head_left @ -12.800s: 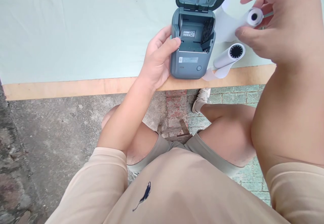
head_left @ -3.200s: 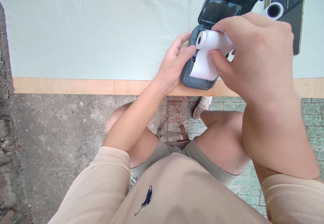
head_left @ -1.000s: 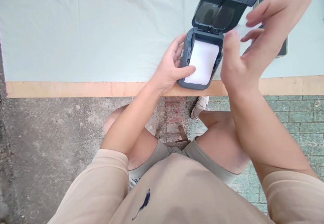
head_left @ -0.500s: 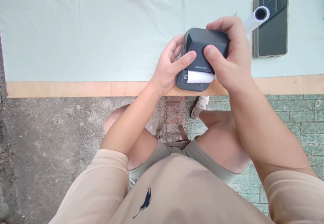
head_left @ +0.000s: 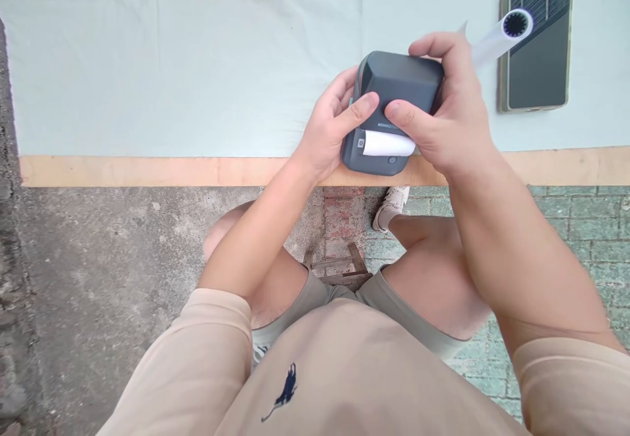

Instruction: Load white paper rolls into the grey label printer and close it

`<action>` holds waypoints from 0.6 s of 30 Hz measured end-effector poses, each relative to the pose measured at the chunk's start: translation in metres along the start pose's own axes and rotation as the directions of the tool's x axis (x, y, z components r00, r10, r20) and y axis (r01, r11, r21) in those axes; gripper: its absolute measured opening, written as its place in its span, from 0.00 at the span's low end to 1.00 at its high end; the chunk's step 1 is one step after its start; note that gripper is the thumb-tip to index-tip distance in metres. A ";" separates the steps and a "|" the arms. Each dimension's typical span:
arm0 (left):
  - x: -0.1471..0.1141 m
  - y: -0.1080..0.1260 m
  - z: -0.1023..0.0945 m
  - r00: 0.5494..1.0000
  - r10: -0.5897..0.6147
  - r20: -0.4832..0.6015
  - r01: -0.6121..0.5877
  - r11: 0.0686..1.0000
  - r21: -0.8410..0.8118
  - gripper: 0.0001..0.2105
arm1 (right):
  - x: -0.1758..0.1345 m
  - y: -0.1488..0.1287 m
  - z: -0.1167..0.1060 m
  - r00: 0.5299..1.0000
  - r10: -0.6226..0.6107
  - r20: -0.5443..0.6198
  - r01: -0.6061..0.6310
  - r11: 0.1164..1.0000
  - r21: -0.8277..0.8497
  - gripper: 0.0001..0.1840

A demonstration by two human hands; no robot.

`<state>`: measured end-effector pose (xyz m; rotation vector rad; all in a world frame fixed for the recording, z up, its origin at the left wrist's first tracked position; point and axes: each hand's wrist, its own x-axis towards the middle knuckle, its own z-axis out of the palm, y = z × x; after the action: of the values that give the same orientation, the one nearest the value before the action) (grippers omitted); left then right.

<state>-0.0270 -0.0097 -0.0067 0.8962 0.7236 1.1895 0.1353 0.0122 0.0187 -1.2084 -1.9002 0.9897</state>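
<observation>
The grey label printer (head_left: 394,111), at the near counter (head_left: 147,169) edge, was clasped on both sides by the left hand (head_left: 331,127) and right hand (head_left: 450,117), fingers (head_left: 361,106) pressed on its shut lid.

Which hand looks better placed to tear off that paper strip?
Probably the right hand: its thumb already lies beside the paper strip, while the left hand braces the printer's side.

Left hand (head_left: 327,127) and right hand (head_left: 445,117) curled inward; thumbs pressing.
</observation>
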 end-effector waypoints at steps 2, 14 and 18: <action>-0.001 0.000 0.000 1.000 0.015 -0.002 -0.015 1.000 -0.026 0.09 | 0.001 0.003 0.003 1.000 -0.027 -0.002 0.026 0.999 -0.028 0.25; 0.002 -0.007 0.003 0.990 0.125 0.066 -0.117 0.987 -0.113 0.08 | 0.005 0.036 0.018 0.958 -0.208 -0.199 0.213 0.977 0.001 0.23; 0.001 -0.007 0.003 0.987 0.148 0.065 -0.136 0.979 -0.153 0.07 | 0.010 0.039 0.017 0.964 -0.163 -0.208 0.194 0.971 0.139 0.27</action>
<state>-0.0206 -0.0101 -0.0115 0.8749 0.5087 1.3104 0.1343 0.0282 -0.0215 -0.9842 -1.7091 0.8731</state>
